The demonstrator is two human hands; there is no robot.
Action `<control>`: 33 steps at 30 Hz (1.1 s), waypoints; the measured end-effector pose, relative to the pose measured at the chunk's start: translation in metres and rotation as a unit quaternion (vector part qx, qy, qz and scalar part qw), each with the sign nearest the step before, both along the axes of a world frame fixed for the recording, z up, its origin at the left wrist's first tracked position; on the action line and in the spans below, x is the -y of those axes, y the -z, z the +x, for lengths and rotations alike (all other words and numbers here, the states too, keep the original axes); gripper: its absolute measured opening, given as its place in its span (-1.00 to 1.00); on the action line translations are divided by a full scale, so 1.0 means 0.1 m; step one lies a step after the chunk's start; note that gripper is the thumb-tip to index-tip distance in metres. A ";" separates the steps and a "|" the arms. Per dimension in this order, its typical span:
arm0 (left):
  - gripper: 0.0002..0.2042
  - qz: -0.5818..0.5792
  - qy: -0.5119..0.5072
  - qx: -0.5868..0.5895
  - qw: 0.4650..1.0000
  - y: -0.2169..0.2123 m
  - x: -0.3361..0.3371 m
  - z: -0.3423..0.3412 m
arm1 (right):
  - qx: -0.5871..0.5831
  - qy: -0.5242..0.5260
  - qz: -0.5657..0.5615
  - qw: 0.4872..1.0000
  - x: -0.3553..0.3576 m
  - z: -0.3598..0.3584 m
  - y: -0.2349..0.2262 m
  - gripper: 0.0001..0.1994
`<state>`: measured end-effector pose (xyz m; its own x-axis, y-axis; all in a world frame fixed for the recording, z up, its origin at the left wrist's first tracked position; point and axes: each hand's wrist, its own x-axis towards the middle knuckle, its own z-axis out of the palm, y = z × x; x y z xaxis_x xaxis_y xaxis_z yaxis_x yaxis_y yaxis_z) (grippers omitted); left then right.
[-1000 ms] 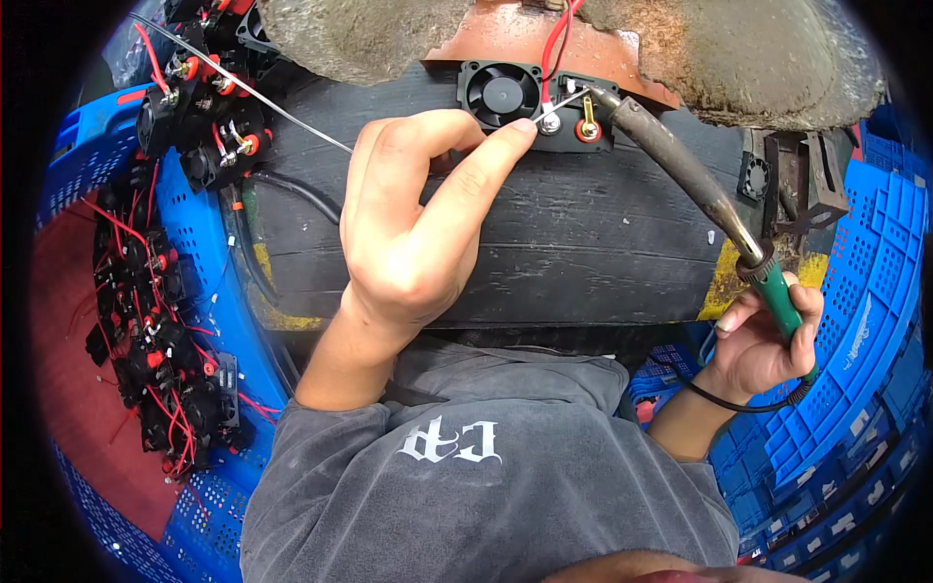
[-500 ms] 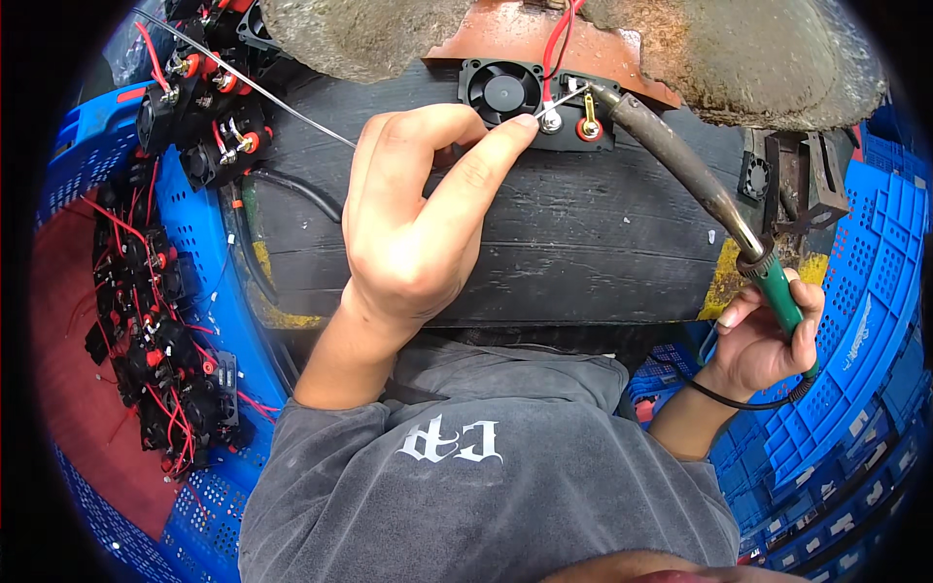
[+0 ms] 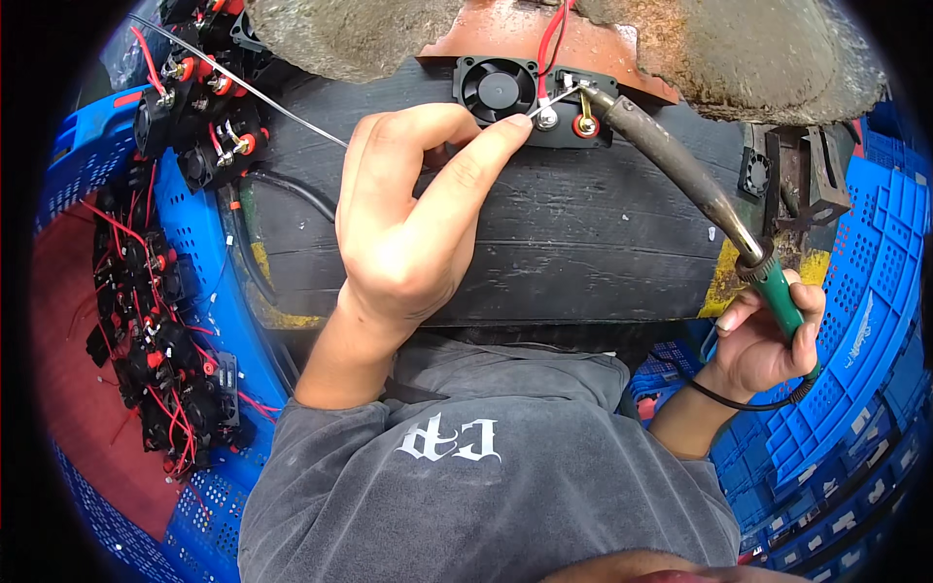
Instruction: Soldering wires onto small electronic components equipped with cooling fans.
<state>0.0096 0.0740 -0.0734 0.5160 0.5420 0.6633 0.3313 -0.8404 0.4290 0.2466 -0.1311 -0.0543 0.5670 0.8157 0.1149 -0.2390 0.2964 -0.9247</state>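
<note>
My left hand (image 3: 408,219) is closed in a pinch on a length of solder wire (image 3: 260,95), which trails off to the upper left. The wire's short end points at the terminals of a black panel (image 3: 569,137) with a small fan (image 3: 495,89), a red wire (image 3: 546,68) and round metal posts. My right hand (image 3: 768,335) is wrapped round the green handle of a soldering iron (image 3: 680,170). The iron's tip meets the panel near the end of the solder, beside the yellow tab (image 3: 586,105). Fingers of the left hand beyond the pinch are partly hidden.
Several fan panels with red wires (image 3: 160,340) lie in a blue crate (image 3: 199,282) at left, more at upper left (image 3: 219,146). Worn stone-like blocks (image 3: 768,58) flank a brown board (image 3: 505,29) at the back. A metal bracket (image 3: 812,180) stands at the right.
The panel has shifted slightly left and up, and my left hand has drifted a little left with the solder. The iron's tip has moved slightly left; my right hand is almost still.
</note>
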 end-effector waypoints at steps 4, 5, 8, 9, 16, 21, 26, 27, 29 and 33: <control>-0.63 0.005 0.002 -0.005 1.000 -0.01 0.00 0.00 | -0.004 0.001 0.000 1.000 0.01 0.00 0.00 -0.59; -0.63 0.005 0.002 -0.005 1.000 -0.01 0.00 0.00 | -0.006 0.003 0.000 1.000 0.01 0.00 0.00 -0.59; -0.62 -0.002 0.002 -0.001 1.000 -0.02 0.01 0.00 | -0.001 0.006 -0.002 1.000 0.02 0.00 0.00 -0.59; -0.62 0.002 0.007 -0.003 1.000 -0.02 0.00 0.00 | -0.001 0.006 -0.002 1.000 0.02 0.00 -0.01 -0.59; -0.63 0.004 0.009 0.000 1.000 -0.01 0.01 0.00 | -0.013 0.026 -0.011 1.000 0.02 -0.05 -0.05 -0.58; -0.63 0.002 0.009 -0.007 1.000 -0.03 0.01 0.00 | -0.008 0.040 -0.014 0.999 0.03 -0.04 -0.06 -0.58; -0.62 0.006 0.009 -0.015 1.000 -0.03 0.01 -0.01 | -0.014 0.036 -0.013 0.999 0.03 -0.04 -0.05 -0.58; -0.62 0.005 0.009 -0.014 1.000 -0.02 0.01 -0.01 | -0.014 0.037 -0.013 0.999 0.02 -0.04 -0.05 -0.58; -0.62 0.005 0.009 -0.015 1.000 -0.02 0.01 0.00 | -0.013 0.053 -0.023 0.998 0.00 -0.06 -0.06 -0.58; -0.62 0.000 0.009 -0.009 1.000 -0.02 0.01 0.00 | -0.006 0.006 -0.005 1.000 0.01 0.02 0.01 -0.58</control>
<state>0.0099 0.0727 -0.0717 0.5373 0.5327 0.6539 0.3243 -0.8462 0.4229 0.2485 -0.1321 -0.0549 0.5782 0.8096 0.1008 -0.2460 0.2908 -0.9246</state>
